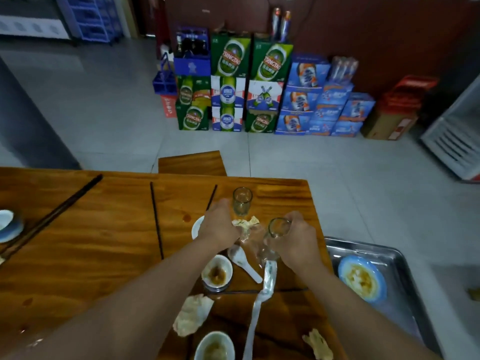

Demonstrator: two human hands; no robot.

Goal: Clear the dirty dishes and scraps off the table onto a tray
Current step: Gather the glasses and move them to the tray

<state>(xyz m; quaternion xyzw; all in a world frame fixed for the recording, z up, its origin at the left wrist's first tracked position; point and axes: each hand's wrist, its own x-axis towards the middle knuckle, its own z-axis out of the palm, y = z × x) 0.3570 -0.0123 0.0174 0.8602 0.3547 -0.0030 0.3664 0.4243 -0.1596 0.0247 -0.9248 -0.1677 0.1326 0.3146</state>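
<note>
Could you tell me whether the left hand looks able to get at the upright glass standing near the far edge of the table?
Probably yes: the left hand sits right beside the upright glass, and nothing stands between them.

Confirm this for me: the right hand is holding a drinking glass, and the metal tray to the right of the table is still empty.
Not quite. The head view shows the right hand gripping a glass, and the metal tray sits right of the table, but the tray is not empty: a blue plate with yellowish leftovers already lies in it.
</note>
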